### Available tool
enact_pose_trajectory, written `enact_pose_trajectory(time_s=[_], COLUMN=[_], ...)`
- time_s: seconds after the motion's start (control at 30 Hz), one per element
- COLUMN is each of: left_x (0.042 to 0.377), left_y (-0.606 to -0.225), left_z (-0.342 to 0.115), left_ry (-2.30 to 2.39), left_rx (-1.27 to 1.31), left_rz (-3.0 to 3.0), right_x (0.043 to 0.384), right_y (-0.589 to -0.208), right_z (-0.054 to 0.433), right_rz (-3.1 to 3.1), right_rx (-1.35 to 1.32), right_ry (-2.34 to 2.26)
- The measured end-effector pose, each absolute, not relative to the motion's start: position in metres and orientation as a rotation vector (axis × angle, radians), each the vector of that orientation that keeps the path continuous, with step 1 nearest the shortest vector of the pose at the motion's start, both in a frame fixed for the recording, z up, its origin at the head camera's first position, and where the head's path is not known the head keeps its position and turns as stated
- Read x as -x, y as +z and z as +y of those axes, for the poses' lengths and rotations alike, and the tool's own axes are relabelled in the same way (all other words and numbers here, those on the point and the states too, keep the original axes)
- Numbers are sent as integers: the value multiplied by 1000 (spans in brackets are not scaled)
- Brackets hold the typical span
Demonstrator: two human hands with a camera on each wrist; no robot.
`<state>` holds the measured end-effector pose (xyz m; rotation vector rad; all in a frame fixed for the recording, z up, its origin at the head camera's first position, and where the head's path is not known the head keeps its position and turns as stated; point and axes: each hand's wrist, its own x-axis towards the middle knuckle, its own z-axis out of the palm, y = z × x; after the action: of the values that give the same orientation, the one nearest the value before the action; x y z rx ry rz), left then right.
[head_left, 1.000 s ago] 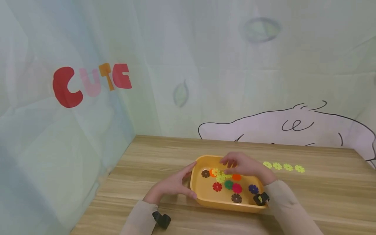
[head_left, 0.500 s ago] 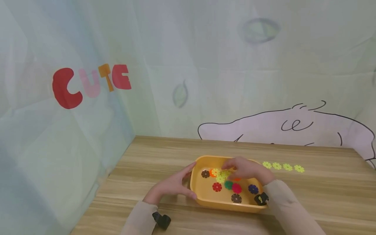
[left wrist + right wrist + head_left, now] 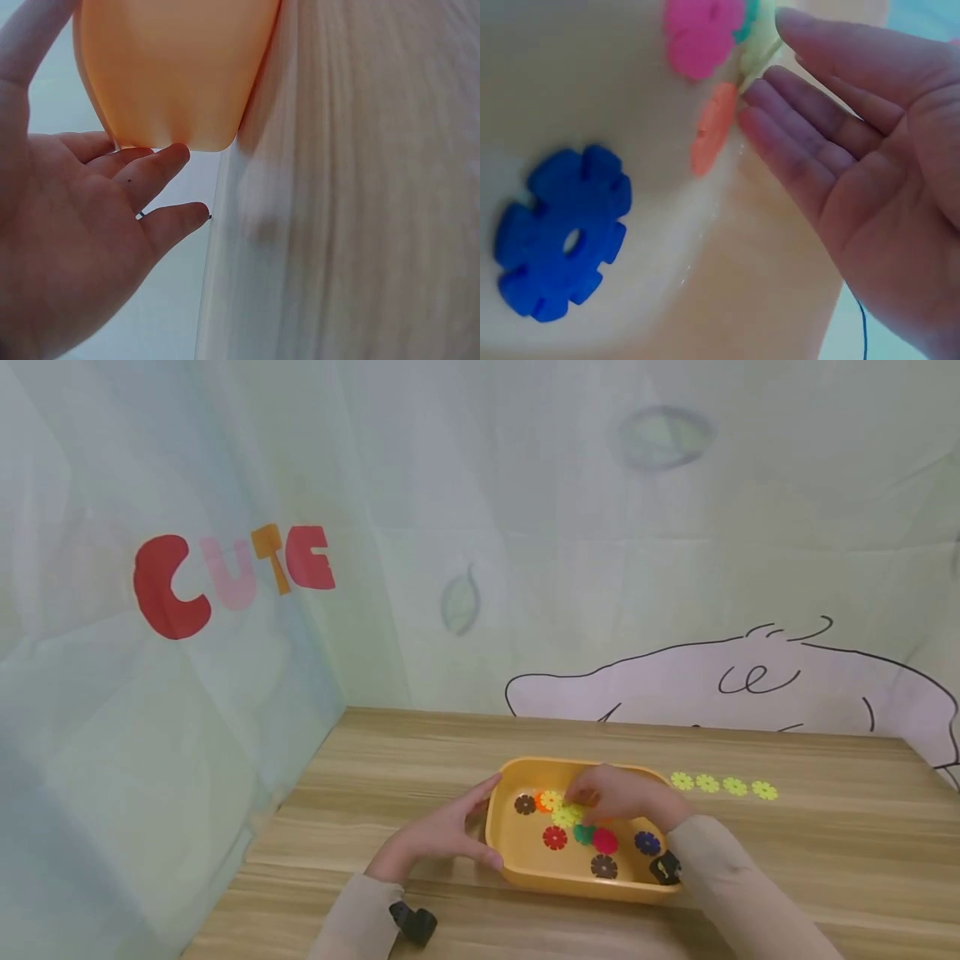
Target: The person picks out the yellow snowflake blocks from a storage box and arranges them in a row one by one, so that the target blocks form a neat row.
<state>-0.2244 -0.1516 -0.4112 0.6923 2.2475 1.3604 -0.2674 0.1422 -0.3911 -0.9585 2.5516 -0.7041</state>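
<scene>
My left hand (image 3: 442, 831) holds the short left end of a yellow plastic tray (image 3: 525, 872), thumb at the near corner and fingers at the far one. In the left wrist view its fingers (image 3: 161, 169) rest against the tray's outer wall. Inside the tray, my right hand (image 3: 618, 793) pinches a yellow snowflake disc (image 3: 759, 49), which stands tilted by the thumb and fingertips in the right wrist view. More yellow discs (image 3: 551, 800) lie beside its fingers. An orange disc (image 3: 714, 129) sits just under them, and a pink disc (image 3: 604, 841) overlaps a green one (image 3: 583, 834).
Brown (image 3: 525, 804), red (image 3: 555, 837), dark brown (image 3: 603, 867) and blue discs (image 3: 647, 842) lie spread over the tray floor. Several yellow-green discs (image 3: 707, 783) form a row on the wooden table (image 3: 405, 743) behind and right of the tray. A printed cloth backdrop (image 3: 405, 568) borders the table.
My right hand has lowered into the tray, and its thumb and fingers have closed on a yellow disc. The left hand and the tray have stayed in place.
</scene>
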Motion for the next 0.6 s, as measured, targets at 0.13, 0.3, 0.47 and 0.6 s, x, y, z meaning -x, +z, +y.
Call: enact_pose_trajectory(time_s=[0.13,0.3,0.47,0.6], left_x=[224,224,225,225], left_y=[-411,-411,-412,-412], left_z=[-151,-151,-151,-151], left_ry=[1346,1352,1352,1357], left_rx=[-693,-688,-689,-695], left_rz=[2261,2260,2267,2263], right_x=[265,265,267,267], right_y=[-392,-394,-396,-396], right_z=[136,131,130,130], right_rz=[2576,2594,2587,2574], right_rx=[932,915,944,967], right_ry=[-679,-645,-638,-645])
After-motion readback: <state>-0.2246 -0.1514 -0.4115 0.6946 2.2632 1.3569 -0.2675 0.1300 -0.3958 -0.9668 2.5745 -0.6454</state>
